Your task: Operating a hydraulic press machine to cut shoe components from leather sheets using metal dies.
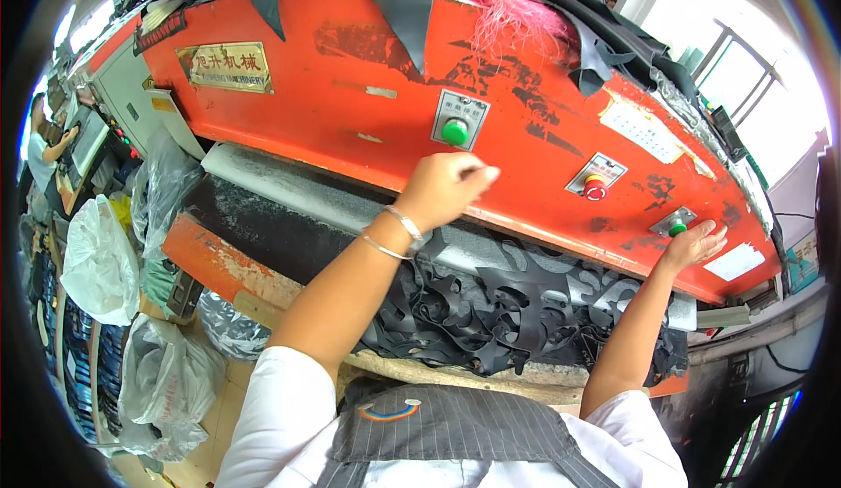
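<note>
My left hand point(445, 188), a silver bangle on its wrist, hovers just below a green push button point(455, 132) on the red press beam point(350, 89). Its fingers are curled in, the tips somewhat smeared, and I see nothing in them. Over at the right end of the beam, my right hand point(696, 244) lies against a second green button point(677, 229), fingers stretched out. Below the beam, a tangle of cut black sheet scraps point(499, 313), full of holes, covers the press bed. A red stop button point(595, 188) sits between the two green ones.
Black sheet material point(399, 15) and pink fringe point(521, 24) hang over the beam's top. White plastic bags point(101, 260) stand at the left, beside a shelf of dark pieces. Another person point(44, 155) works at the far left. A window is at the upper right.
</note>
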### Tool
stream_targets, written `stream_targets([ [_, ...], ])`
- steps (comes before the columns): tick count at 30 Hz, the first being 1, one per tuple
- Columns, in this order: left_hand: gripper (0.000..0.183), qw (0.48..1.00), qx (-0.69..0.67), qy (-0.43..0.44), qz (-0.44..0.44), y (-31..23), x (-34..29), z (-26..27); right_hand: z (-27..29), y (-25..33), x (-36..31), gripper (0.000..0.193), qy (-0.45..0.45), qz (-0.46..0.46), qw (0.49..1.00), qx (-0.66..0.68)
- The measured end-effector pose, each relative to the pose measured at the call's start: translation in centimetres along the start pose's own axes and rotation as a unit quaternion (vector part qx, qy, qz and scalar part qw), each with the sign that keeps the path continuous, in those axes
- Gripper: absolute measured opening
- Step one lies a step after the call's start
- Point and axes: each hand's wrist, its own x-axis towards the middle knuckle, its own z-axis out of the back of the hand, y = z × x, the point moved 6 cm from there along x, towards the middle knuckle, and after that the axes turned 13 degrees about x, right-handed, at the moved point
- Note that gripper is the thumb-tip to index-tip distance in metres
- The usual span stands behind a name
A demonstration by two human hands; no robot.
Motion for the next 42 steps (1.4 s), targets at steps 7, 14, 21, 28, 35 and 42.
stream_targets([
  [7, 0.036, 0.912, 0.363, -0.072, -0.174, -4.6, 1.7, -2.2, -0.6, -3.1, 0.7, 0.083, 0.016, -0.195, 0.978, 0.075],
  [14, 0.038, 0.953, 0.292, 0.078, -0.015, 0.8, -12.8, -2.3, 2.0, -2.0, 1.8, 0.076, 0.023, -0.132, 0.991, 0.027],
  [21, 0.03, 0.898, 0.438, 0.039, 0.015, 3.3, -24.0, -1.8, -1.2, 17.3, -8.4, 0.048, 0.147, 0.113, 0.947, 0.263],
  [28, 0.023, 0.912, 0.409, -0.006, 0.014, 3.4, -23.0, -10.0, -7.1, 24.7, -20.1, 0.037, 0.528, 0.224, 0.709, 0.411],
  [35, 0.024, 0.931, 0.317, 0.127, 0.129, 1.7, -23.1, -7.5, -9.5, 23.4, -25.3, 0.061, 0.711, 0.261, 0.613, 0.225],
  [42, 0.033, 0.94, 0.304, -0.135, 0.074, 4.9, -17.0, -5.4, -8.6, 23.6, -29.6, 0.036, 0.708, 0.211, 0.634, 0.229],
])
